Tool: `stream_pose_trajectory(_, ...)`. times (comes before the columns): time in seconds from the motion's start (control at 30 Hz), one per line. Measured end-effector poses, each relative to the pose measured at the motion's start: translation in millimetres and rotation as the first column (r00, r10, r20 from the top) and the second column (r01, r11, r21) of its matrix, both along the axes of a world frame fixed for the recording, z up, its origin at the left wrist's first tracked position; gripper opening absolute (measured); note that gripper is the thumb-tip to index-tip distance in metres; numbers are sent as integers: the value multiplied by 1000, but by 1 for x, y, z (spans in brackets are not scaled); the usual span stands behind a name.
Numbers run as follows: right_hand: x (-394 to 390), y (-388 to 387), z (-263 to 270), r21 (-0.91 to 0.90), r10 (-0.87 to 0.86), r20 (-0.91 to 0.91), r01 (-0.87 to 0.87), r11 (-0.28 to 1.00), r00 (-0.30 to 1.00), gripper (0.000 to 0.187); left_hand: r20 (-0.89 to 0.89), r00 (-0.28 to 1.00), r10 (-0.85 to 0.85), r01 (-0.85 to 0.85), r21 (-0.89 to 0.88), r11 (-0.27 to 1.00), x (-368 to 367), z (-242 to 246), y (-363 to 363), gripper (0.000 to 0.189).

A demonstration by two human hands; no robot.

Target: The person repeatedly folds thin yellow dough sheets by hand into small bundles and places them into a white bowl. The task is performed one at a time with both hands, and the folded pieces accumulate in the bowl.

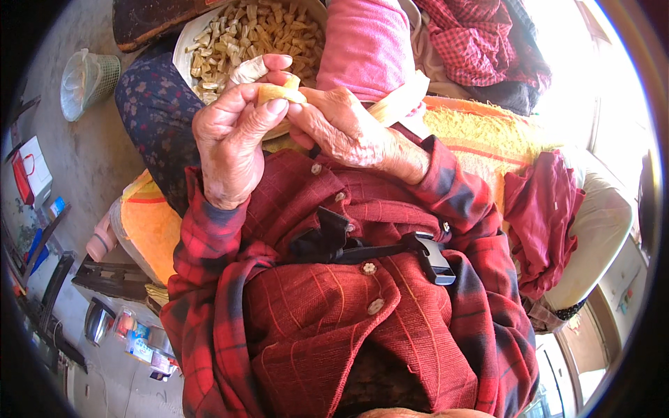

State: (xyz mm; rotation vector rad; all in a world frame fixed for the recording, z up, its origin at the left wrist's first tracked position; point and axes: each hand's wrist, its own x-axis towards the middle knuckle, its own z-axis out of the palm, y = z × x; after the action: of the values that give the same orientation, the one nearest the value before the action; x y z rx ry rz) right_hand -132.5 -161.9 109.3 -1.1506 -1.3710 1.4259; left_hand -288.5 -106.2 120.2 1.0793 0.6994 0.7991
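A flat, pale yellow strip, perhaps dried husk or leaf (282, 93), is bent into a small loop between my two hands. My left hand (230, 130) pinches the loop with thumb and fingers; one finger has a whitish wrapping. On the loop's other side, my right hand (350, 125) grips the strip with thumb and forefinger. A wider pale length of strip (400, 99) shows beyond my right wrist; the hand hides how it joins the loop. Just past my hands, a round basin (181, 57) holds many small folded yellowish pieces (251, 31).
Pink cloth (366, 47) covers my leg beside the basin. A yellow-orange towel (470, 130) lies on the seat, with dark red cloth (543, 224) at right. Checked clothing (470, 42) is heaped at upper right. A lined plastic wastebasket (89, 83) stands on the floor at left.
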Motion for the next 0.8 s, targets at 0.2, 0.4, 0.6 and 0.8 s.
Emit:
stream_pose_trajectory(0.2, -2, -1, 13, -96, 17, 11, -16, 995, 1000, 34, 153, 988, 5, 48, -342, 939, -7, 1, -4, 18)
stream_pose_trajectory(0.4, 0, -4, 15, -41, 45, 54, -43, 998, 998, 34, 360, 932, 39, 179, -551, 815, -11, 1, -4, 21)
stream_pose_trajectory(0.6, -7, -7, 5, 331, -126, 123, 78, 940, 984, 17, 337, 936, -105, 246, -408, 879, -5, 10, -4, 18)
stream_pose_trajectory(0.8, 5, -9, -4, 578, -211, 496, -138, 805, 842, 14, 17, 993, -118, 119, -128, 985, -4, 17, 0, 7)
